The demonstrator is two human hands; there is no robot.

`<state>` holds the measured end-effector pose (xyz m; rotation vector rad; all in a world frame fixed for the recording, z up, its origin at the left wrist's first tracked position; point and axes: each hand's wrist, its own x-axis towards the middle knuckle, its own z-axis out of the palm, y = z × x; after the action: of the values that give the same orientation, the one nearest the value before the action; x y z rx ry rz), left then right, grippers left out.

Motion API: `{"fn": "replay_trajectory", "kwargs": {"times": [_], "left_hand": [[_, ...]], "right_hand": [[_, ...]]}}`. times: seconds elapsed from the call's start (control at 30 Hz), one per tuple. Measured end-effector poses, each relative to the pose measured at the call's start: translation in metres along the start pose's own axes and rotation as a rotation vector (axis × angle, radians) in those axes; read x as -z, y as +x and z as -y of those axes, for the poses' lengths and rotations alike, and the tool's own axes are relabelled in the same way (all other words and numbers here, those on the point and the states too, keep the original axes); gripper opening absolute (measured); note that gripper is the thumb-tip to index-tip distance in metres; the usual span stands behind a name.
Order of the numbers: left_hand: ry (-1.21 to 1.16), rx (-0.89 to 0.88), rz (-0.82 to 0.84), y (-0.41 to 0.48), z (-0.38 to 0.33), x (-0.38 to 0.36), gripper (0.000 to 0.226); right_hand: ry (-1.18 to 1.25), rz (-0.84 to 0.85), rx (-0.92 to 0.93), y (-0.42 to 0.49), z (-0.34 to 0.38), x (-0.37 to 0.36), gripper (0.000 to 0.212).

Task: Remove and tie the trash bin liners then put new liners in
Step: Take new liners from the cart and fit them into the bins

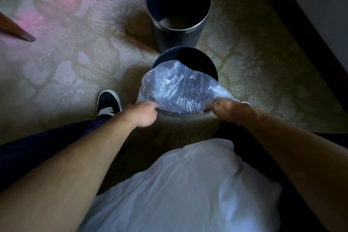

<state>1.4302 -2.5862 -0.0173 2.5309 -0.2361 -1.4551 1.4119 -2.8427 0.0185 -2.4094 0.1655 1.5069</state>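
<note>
Our white shirt (178,184) fills the bottom edge. Beyond it, our left hand (143,114) and right hand (224,109) each pinch the near edge of a clear liner (177,88), which is draped over the near bin (188,54). A second bin (178,0) stands just behind on patterned carpet (75,62).

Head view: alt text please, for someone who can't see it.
The left hand and right hand grip a clear plastic liner draped over the near side of a dark round bin on patterned carpet. A second bin stands just beyond it, unlined.
</note>
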Motion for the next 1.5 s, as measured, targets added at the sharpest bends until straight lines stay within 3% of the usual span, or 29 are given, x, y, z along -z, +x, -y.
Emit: {"fn": "replay_trajectory", "kwargs": {"times": [0.13, 0.2, 0.27, 0.33, 0.4, 0.53, 0.7, 0.87, 1.03, 1.1, 1.2, 1.27, 1.33, 1.4, 1.43, 1.5], "left_hand": [[-0.467, 0.122, -0.186, 0.009, 0.001, 0.01, 0.028], [-0.835, 0.152, -0.267, 0.011, -0.005, 0.017, 0.034], [-1.192, 0.18, -0.225, 0.016, -0.006, 0.022, 0.054], [-1.315, 0.149, -0.203, 0.023, -0.004, 0.024, 0.061], [-1.314, 0.122, -0.268, 0.03, -0.002, 0.027, 0.057], [-1.17, 0.012, -0.435, 0.044, -0.004, 0.042, 0.041], [-1.024, -0.13, -0.486, 0.058, -0.016, 0.068, 0.059], [-0.867, -0.065, -0.391, 0.069, -0.024, 0.083, 0.067], [-1.01, 0.265, -0.158, 0.086, -0.016, 0.078, 0.1], [-1.105, 0.346, -0.078, 0.079, -0.014, 0.071, 0.094], [-1.178, 0.343, -0.1, 0.073, -0.004, 0.064, 0.082], [-0.91, 0.301, -0.273, 0.07, 0.002, 0.063, 0.068], [-0.392, 0.203, -0.627, 0.066, 0.008, 0.065, 0.041], [-0.064, 0.009, -0.938, 0.056, 0.004, 0.073, 0.017], [0.026, -0.131, -1.0, 0.053, -0.003, 0.077, 0.012], [0.199, -0.451, -0.945, 0.047, -0.021, 0.08, 0.009]], "right_hand": [[0.064, -0.05, -0.055, 0.008, -0.009, 0.002, 0.039], [0.177, -0.201, -0.05, 0.016, -0.015, 0.005, 0.043], [0.386, -0.258, -0.058, 0.021, -0.019, 0.009, 0.044], [0.516, -0.363, -0.019, 0.031, -0.02, 0.013, 0.043], [0.495, -0.501, 0.007, 0.037, -0.017, 0.021, 0.048], [0.535, -0.721, 0.007, 0.048, -0.007, 0.038, 0.04], [0.691, -0.848, 0.185, 0.055, -0.001, 0.049, 0.032], [0.653, -0.593, 0.317, 0.07, 0.001, 0.056, 0.055], [0.568, -0.497, 0.193, 0.087, -0.007, 0.057, 0.058], [0.598, -0.463, 0.14, 0.088, -0.01, 0.056, 0.069], [0.62, -0.4, 0.055, 0.086, -0.016, 0.054, 0.09], [0.491, -0.415, 0.021, 0.078, -0.017, 0.053, 0.086], [0.258, -0.61, 0.045, 0.07, -0.018, 0.053, 0.071], [0.011, -0.848, 0.205, 0.058, -0.013, 0.056, 0.053], [-0.1, -0.91, 0.331, 0.054, -0.008, 0.059, 0.046], [-0.321, -0.91, 0.56, 0.05, 0.004, 0.063, 0.039]]}}
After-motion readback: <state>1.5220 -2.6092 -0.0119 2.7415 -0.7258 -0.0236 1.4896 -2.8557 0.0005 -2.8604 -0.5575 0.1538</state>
